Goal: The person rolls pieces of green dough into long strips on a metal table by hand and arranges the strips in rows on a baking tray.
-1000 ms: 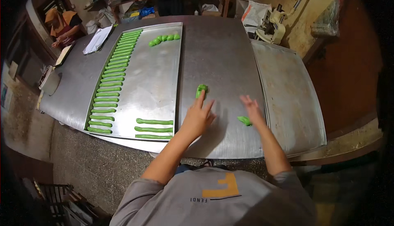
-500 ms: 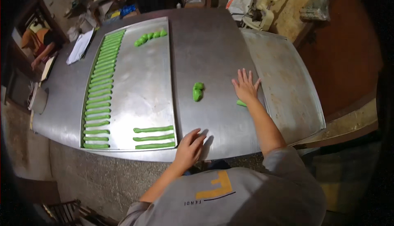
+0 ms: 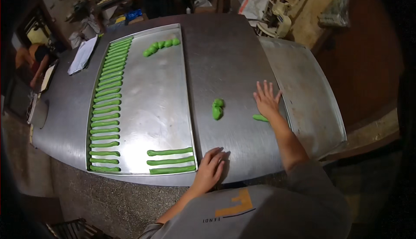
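My right hand (image 3: pixel 267 102) lies over the metal table with fingers spread. A green dough roll (image 3: pixel 259 117) pokes out to the left from beneath the heel of this hand; its other end is hidden. My left hand (image 3: pixel 209 169), loosely bent with nothing visible in it, rests at the table's near edge beside the tray corner. Between the hands and farther back sit green dough lumps (image 3: pixel 217 109), pressed together. On the large metal tray (image 3: pixel 151 104) at left, several green dough strips (image 3: pixel 106 104) form a column, three longer strips (image 3: pixel 171 162) lie near the front, and several dough balls (image 3: pixel 161 45) at the back.
A second metal tray (image 3: pixel 307 96) adjoins the table (image 3: pixel 221 52) on the right. White papers (image 3: pixel 83 54) lie at the far left. A person (image 3: pixel 39 63) is beyond the table's left end. Behind stand a white sack (image 3: pixel 255 5) and a machine (image 3: pixel 279 15).
The whole view has shifted, so the table and trays appear lower. My right hand stays spread beside the dough roll, more of which shows. My left hand remains near the tray corner.
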Available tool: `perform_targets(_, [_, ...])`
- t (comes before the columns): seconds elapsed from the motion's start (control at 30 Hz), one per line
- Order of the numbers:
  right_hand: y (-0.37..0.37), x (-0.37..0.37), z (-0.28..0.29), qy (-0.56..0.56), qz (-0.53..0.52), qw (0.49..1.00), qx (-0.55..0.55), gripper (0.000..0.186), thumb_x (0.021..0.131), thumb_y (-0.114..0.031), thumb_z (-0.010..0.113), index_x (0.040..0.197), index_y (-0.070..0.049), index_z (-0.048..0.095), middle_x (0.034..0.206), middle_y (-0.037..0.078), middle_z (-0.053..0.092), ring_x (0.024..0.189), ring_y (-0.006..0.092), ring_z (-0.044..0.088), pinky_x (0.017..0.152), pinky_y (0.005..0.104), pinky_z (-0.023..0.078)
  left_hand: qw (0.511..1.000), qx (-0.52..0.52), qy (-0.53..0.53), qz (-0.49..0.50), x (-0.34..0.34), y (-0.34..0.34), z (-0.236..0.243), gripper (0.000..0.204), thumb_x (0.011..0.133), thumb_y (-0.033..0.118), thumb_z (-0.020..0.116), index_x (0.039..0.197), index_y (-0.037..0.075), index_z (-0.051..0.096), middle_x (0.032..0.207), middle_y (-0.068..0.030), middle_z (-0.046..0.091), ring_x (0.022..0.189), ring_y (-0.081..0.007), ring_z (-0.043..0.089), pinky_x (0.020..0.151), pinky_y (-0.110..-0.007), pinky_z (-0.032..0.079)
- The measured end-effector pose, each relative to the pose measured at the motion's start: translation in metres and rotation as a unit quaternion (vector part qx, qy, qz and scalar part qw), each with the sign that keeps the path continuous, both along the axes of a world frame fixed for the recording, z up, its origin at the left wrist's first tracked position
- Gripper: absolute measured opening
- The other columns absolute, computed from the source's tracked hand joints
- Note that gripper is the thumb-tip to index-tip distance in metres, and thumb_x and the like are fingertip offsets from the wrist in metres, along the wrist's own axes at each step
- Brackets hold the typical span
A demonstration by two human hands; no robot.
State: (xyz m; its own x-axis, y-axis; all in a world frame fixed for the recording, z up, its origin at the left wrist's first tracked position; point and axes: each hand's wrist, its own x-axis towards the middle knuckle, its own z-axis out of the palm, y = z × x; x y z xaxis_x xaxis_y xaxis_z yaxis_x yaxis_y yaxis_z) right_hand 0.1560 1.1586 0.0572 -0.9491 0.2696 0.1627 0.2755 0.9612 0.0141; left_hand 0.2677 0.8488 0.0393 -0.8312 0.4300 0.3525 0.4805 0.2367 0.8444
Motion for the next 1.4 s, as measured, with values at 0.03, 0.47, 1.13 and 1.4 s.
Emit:
perform_targets(0.03, [-0.011, 0.011, -0.007, -0.002, 0.001, 1.0, -0.005, 0.057, 0.098, -0.034, 0.038, 0.148, -0.011, 0.024, 0.154, 0.012, 0.02, 0.143, 0.0328, 0.013, 0.11, 0.0599, 0.008, 1.0, 0.006, -0.016, 0.007, 0.002, -0.003, 0.0, 0.031, 0.085, 0.004, 0.061, 0.116, 0.003, 0.058, 0.123, -0.0166, 0.051, 0.107, -0.0329, 0.056, 0.086, -0.036, 0.048])
perform_targets(0.47, [-0.023, 0.002, 0.012, -0.027, 0.03, 0.999, -0.014, 0.061, 0.095, -0.037, 0.042, 0.148, -0.014, 0.022, 0.154, 0.011, 0.022, 0.142, 0.0348, 0.016, 0.112, 0.0589, 0.009, 1.0, 0.0, 0.002, 0.022, 0.0, -0.002, -0.007, 0.031, 0.086, 0.001, 0.059, 0.118, 0.002, 0.057, 0.123, -0.0156, 0.05, 0.097, -0.0252, 0.062, 0.082, -0.032, 0.05])
perform_targets(1.13, [-0.061, 0.135, -0.022, -0.089, 0.217, 0.97, -0.054, 0.06, 0.094, -0.05, 0.039, 0.146, -0.02, 0.03, 0.153, 0.007, 0.023, 0.14, 0.0373, 0.019, 0.107, 0.0656, 0.011, 0.999, 0.003, -0.011, 0.048, -0.012, 0.038, 0.015, 0.036, 0.081, -0.002, 0.058, 0.117, 0.006, 0.059, 0.119, -0.0171, 0.052, 0.104, -0.0334, 0.057, 0.086, -0.036, 0.047])
perform_targets(1.4, [-0.024, 0.021, -0.012, 0.061, 0.087, 0.994, -0.033, 0.057, 0.096, -0.049, 0.035, 0.145, -0.019, 0.031, 0.149, 0.011, 0.033, 0.138, 0.0346, 0.024, 0.107, 0.0629, 0.015, 0.991, -0.109, 0.076, -0.011, -0.05, 0.1, 0.018, 0.062, 0.072, 0.0, 0.069, 0.129, 0.004, 0.046, 0.128, -0.0204, 0.045, 0.122, -0.0379, 0.043, 0.1, -0.042, 0.04])
